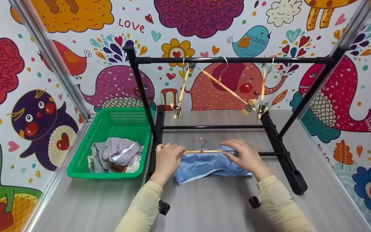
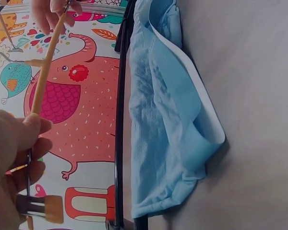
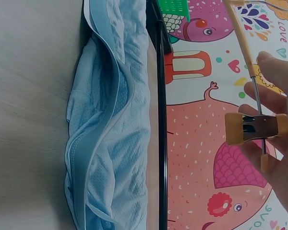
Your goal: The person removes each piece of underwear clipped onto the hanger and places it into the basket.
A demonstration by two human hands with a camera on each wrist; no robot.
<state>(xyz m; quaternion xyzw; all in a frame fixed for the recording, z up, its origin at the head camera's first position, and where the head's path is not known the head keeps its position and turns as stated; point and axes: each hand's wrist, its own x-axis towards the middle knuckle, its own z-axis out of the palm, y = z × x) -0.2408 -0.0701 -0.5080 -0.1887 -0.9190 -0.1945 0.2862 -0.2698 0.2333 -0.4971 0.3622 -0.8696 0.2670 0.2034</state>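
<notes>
Both hands hold a wooden clip hanger [image 1: 209, 151] level between them, its metal hook pointing up. The left hand [image 1: 169, 159] grips one end, thumb and fingers round the bar; a metal clip [image 2: 30, 205] with tan pads hangs below those fingers. At the other end, the right hand [image 1: 245, 158] has its thumb against the bar and its fingers behind, around a second clip [image 3: 259, 128]. Beneath the hanger, a light blue garment [image 1: 201, 166] with a pale-lined waistband lies spread on the table, touching neither hand.
A black garment rack [image 1: 211, 127] stands over the table. Three more clip hangers, one being a slanted hanger [image 1: 225, 86], hang from its top bar. Left of it sits a green basket [image 1: 76, 167] with crumpled clothes [image 1: 121, 151]. Black rack feet [image 1: 296, 180] reach forward.
</notes>
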